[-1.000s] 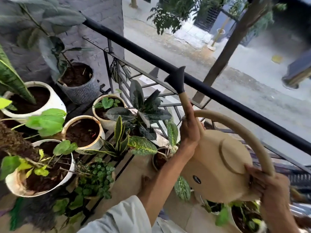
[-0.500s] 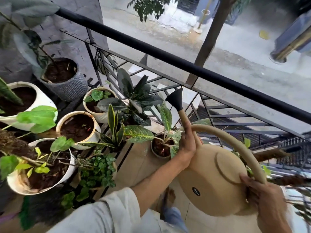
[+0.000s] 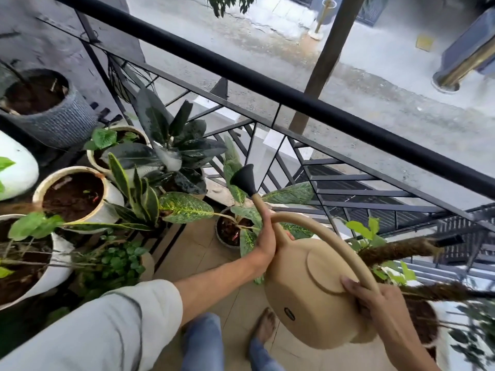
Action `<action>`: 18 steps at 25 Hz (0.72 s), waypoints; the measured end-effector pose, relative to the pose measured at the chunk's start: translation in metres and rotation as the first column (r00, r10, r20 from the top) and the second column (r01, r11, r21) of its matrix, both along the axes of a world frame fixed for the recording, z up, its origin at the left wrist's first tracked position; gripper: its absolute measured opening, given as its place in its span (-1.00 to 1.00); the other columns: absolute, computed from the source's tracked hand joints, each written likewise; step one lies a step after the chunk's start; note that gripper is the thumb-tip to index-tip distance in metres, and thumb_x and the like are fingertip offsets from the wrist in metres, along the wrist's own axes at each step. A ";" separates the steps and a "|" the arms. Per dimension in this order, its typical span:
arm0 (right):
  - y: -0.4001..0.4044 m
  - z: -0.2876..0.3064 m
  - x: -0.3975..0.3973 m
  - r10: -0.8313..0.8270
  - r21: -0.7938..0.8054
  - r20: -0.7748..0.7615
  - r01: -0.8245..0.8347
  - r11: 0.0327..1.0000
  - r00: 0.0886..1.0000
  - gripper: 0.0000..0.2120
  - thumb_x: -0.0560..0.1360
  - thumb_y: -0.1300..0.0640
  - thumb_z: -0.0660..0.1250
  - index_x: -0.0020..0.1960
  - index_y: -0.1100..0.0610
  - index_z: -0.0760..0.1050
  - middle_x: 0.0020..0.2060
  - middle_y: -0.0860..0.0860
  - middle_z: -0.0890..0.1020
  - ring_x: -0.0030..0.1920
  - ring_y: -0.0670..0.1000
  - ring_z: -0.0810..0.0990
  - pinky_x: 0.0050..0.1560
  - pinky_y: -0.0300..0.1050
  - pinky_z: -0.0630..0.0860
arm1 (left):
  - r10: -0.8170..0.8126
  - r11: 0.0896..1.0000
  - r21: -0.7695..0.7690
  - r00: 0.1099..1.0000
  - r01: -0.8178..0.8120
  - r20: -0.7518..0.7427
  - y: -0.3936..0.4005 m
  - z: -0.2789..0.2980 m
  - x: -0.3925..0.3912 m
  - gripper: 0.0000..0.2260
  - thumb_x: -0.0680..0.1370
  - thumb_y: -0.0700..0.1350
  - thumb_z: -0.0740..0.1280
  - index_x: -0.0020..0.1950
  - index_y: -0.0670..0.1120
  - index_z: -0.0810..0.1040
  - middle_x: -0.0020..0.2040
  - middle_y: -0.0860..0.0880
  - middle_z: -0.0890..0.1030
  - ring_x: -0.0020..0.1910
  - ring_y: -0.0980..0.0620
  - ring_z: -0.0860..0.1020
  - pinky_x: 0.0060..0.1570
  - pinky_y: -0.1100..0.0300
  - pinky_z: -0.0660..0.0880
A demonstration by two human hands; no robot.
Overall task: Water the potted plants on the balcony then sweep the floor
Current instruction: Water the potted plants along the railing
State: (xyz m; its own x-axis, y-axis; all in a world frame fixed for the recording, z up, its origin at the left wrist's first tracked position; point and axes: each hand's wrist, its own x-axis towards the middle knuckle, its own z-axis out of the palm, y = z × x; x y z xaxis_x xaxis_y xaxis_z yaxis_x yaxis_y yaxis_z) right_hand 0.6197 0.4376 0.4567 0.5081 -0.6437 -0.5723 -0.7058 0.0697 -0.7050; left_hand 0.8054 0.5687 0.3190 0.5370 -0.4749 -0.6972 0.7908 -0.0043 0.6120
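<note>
Pots (image 3: pixel 77 199) of soil and green plants (image 3: pixel 171 145) crowd the left side of the balcony floor (image 3: pixel 192 253). The left hand (image 3: pixel 265 242) wraps around the neck of the tan watering can (image 3: pixel 316 290), whose black spout tip (image 3: pixel 243 179) points up at the black railing (image 3: pixel 294 100). The right hand (image 3: pixel 375 303) grips the curved handle at the back (the can hangs above the person's feet).

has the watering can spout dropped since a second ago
Yes. The spout's black rose stood up against the black top rail earlier; now it sits well below the rail, near the speckled-leaf plant.
</note>
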 end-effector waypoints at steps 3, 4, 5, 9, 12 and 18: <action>-0.033 -0.042 0.010 0.114 -0.081 -0.113 -0.124 0.989 0.987 -0.48 0.35 -0.17 0.59 -0.46 0.10 0.36 -0.55 0.05 0.37 -0.41 0.04 0.35 -0.29 -0.04 0.19 | 0.078 0.997 0.030 0.996 -0.076 -0.045 -0.024 -0.045 -0.001 -0.14 0.42 0.65 -0.02 -0.10 -0.08 0.68 -0.39 -0.05 0.64 -0.28 -0.04 0.62 0.09 -0.03 0.57; -0.039 -0.056 0.018 0.145 -0.090 -0.147 -0.159 0.983 0.979 -0.47 0.34 -0.21 0.58 -0.46 0.10 0.37 -0.55 0.04 0.39 -0.42 0.05 0.37 -0.29 -0.04 0.21 | 0.108 0.993 0.060 0.992 -0.105 -0.066 -0.028 -0.061 0.000 -0.18 0.51 0.58 -0.05 -0.11 -0.09 0.65 -0.42 -0.05 0.64 -0.27 -0.06 0.61 0.11 -0.04 0.57; -0.043 -0.069 0.024 0.163 -0.091 -0.169 -0.180 0.979 0.972 -0.47 0.34 -0.22 0.57 -0.45 0.10 0.39 -0.56 0.03 0.41 -0.42 0.05 0.38 -0.31 -0.05 0.23 | 0.137 0.989 0.070 0.987 -0.132 -0.084 -0.031 -0.079 0.003 -0.20 0.53 0.55 -0.07 -0.12 -0.11 0.64 -0.43 -0.04 0.64 -0.26 -0.07 0.61 0.14 -0.06 0.57; -0.048 -0.105 0.050 0.247 -0.104 -0.196 -0.270 0.957 0.949 -0.49 0.39 -0.19 0.54 -0.48 0.11 0.42 -0.58 -0.03 0.46 -0.44 0.05 0.42 -0.35 -0.08 0.30 | 0.123 0.987 0.115 0.984 -0.108 -0.131 -0.033 -0.133 0.016 -0.16 0.50 0.58 -0.09 -0.13 -0.11 0.64 -0.40 -0.04 0.67 -0.19 -0.07 0.62 0.38 -0.12 0.52; -0.046 -0.117 0.060 0.263 -0.070 -0.213 -0.283 0.957 0.941 -0.50 0.42 -0.14 0.53 -0.51 0.11 0.45 -0.59 -0.04 0.48 -0.46 0.02 0.44 -0.38 -0.11 0.32 | 0.131 0.980 0.174 0.976 -0.101 -0.172 -0.033 -0.150 0.026 -0.18 0.63 0.46 -0.16 -0.16 -0.14 0.62 -0.41 -0.05 0.67 -0.25 -0.04 0.63 0.26 -0.05 0.57; -0.039 -0.126 0.061 0.296 -0.040 -0.257 -0.316 0.948 0.920 -0.53 0.42 -0.18 0.52 -0.41 0.15 0.50 -0.54 -0.02 0.54 -0.43 0.03 0.50 -0.35 -0.09 0.40 | 0.139 0.973 0.211 0.962 -0.089 -0.236 -0.029 -0.158 0.026 -0.26 0.68 0.39 -0.11 -0.12 -0.16 0.57 -0.48 -0.03 0.63 -0.29 -0.05 0.61 -0.07 0.05 0.60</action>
